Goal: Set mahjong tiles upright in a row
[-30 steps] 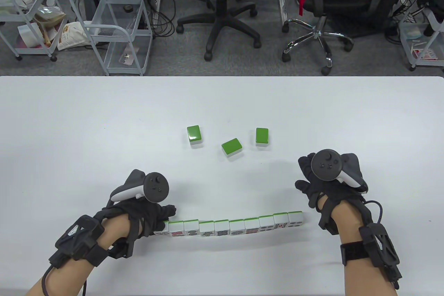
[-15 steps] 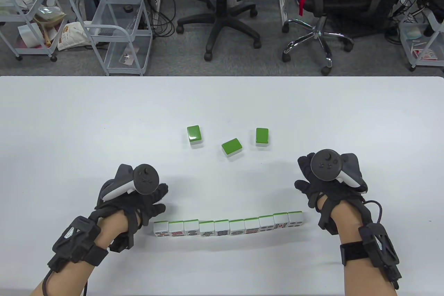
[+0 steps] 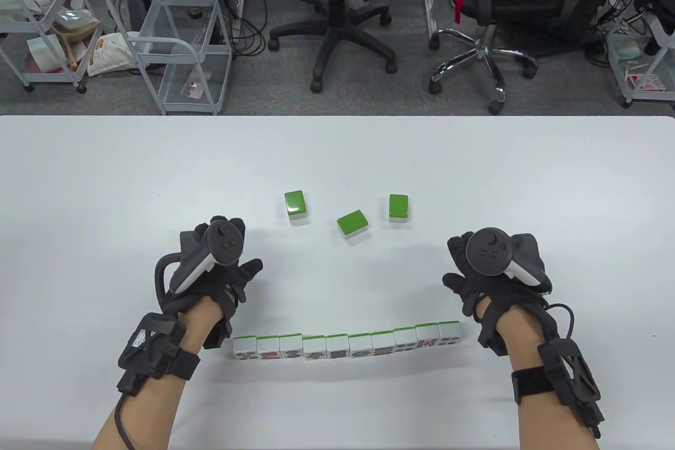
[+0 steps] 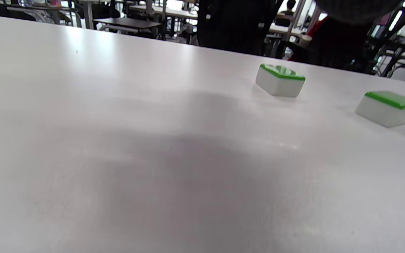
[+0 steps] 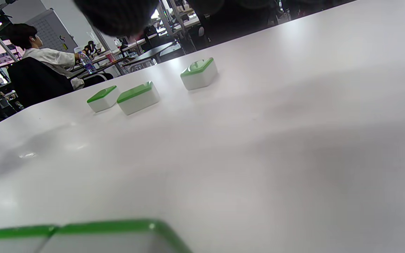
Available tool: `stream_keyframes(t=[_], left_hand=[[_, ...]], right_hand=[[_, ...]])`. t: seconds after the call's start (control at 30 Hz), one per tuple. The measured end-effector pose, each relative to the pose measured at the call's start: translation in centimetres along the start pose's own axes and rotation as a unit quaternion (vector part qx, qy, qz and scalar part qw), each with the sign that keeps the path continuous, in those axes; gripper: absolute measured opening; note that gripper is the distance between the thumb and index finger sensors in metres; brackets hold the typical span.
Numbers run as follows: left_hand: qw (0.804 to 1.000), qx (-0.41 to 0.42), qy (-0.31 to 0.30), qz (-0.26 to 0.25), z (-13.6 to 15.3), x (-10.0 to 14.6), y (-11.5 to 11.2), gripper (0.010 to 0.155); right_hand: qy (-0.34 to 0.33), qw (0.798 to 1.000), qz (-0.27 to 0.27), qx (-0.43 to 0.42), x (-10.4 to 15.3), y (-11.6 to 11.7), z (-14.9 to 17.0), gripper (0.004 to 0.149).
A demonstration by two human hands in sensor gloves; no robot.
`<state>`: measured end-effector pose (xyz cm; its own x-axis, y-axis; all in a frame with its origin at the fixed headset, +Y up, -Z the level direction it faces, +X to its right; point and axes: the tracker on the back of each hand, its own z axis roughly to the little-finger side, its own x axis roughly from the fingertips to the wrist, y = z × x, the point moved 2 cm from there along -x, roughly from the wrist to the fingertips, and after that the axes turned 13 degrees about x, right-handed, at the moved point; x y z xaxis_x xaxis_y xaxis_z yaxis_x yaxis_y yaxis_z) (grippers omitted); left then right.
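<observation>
A row of upright mahjong tiles stands near the table's front edge, faces toward me. Three green-backed tiles lie face down beyond it: a left tile, a middle tile and a right tile. My left hand hovers above and left of the row's left end, fingers spread, holding nothing. My right hand hovers above the row's right end, holding nothing. The top edge of the row's right end shows at the bottom of the right wrist view.
The white table reaches the far edge, with office chairs and wire carts on the floor behind it.
My left hand let go of the row's left end tile, rose and moved away from me toward the loose tiles. My right hand shifted slightly forward and left. The row stayed put.
</observation>
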<state>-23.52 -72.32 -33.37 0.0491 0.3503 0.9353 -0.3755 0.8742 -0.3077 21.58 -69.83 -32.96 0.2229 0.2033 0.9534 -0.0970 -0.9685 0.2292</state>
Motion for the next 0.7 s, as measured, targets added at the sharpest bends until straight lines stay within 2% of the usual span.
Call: stream_keyframes(t=[0.1, 0.2, 0.3, 0.37, 0.43, 0.6, 0.7], left_hand=[[1.000, 0.007, 0.010, -0.006, 0.8, -0.1, -0.3, 0.086], [1.000, 0.002, 0.012, -0.008, 1.2, 0.0, -0.1, 0.086], [1.000, 0.009, 0.014, -0.008, 1.5, 0.0, 0.1, 0.086], [1.000, 0.012, 0.008, -0.012, 1.5, 0.0, 0.1, 0.085], [1.000, 0.006, 0.008, -0.009, 1.5, -0.1, -0.1, 0.084], [1.000, 0.004, 0.005, -0.002, 1.6, -0.2, 0.0, 0.085], [1.000, 0.004, 0.006, -0.007, 2.0, -0.4, 0.4, 0.085]], right_hand=[[-0.001, 1.000, 0.028, -0.003, -0.7, -0.4, -0.6, 0.076], [-0.003, 0.999, 0.031, -0.009, -1.6, -0.9, -1.5, 0.078], [0.000, 0.999, 0.025, 0.036, -2.9, -1.4, -2.8, 0.080], [-0.009, 0.993, -0.014, 0.120, -4.7, -1.3, -4.2, 0.082], [-0.008, 0.987, -0.029, 0.160, -6.2, -1.3, -5.2, 0.086], [0.003, 0.982, -0.066, 0.178, -11.4, 0.0, -7.0, 0.092], [0.011, 0.970, -0.071, 0.234, -14.0, 0.9, -7.6, 0.095]])
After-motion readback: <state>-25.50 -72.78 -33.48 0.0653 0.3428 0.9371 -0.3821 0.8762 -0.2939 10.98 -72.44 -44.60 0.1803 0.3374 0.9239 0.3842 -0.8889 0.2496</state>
